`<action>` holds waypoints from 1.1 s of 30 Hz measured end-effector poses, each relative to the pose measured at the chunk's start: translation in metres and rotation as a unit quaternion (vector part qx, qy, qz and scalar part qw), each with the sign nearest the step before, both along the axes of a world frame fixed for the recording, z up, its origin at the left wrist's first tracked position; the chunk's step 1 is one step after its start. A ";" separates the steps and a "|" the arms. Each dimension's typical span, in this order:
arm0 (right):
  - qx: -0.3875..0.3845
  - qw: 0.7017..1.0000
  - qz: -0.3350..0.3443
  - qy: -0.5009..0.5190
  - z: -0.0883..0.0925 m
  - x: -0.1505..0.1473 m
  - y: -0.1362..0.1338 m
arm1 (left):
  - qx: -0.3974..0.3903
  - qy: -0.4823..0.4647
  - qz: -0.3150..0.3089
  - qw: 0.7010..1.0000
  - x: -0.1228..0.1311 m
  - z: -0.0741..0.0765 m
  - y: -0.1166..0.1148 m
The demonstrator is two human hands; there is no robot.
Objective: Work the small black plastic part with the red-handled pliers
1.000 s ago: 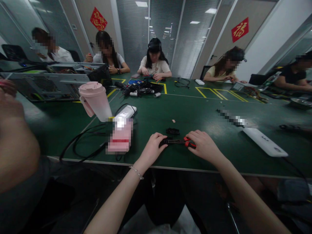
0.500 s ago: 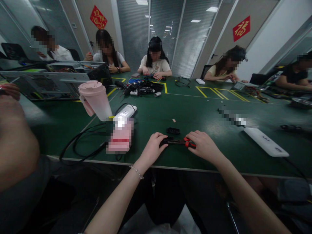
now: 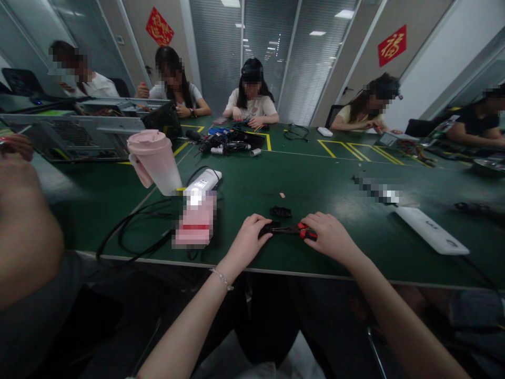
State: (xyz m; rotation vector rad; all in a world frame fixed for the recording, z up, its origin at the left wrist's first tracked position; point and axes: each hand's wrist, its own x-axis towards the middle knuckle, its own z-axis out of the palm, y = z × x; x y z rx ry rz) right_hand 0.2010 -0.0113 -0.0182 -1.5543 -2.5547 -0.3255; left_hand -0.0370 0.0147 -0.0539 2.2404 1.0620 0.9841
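Both my hands rest on the green table (image 3: 323, 173) near its front edge. My left hand (image 3: 248, 242) is closed on a small black part (image 3: 266, 228). My right hand (image 3: 330, 236) grips the red handles of a pair of pliers (image 3: 294, 230), and the jaws point left to the black part. Just beyond the pliers, a second small black piece (image 3: 280, 211) lies on the table. A bracelet (image 3: 221, 279) is on my left wrist.
A pink lidded cup (image 3: 154, 160), a white power strip (image 3: 203, 182) and black cables (image 3: 130, 234) lie to the left. Another white power strip (image 3: 430, 229) lies to the right. An open computer case (image 3: 74, 137) stands far left. Several people sit around the table.
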 end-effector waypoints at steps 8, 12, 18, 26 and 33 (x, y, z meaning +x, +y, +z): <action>-0.001 1.000 -0.007 -0.009 -0.001 0.001 0.000 | -0.005 0.001 -0.003 1.000 0.000 0.000 0.000; 0.004 1.000 -0.011 -0.013 -0.001 -0.001 0.001 | -0.013 0.001 -0.004 1.000 0.000 0.001 0.000; 0.005 1.000 -0.019 -0.015 -0.002 -0.002 0.000 | -0.010 0.000 -0.005 1.000 -0.001 0.001 0.000; 0.011 1.000 -0.011 -0.005 -0.006 0.000 0.000 | -0.005 0.000 -0.006 1.000 0.000 0.000 0.000; 0.013 1.000 -0.007 0.013 -0.011 0.002 0.001 | -0.035 0.004 -0.012 0.999 -0.001 0.003 0.000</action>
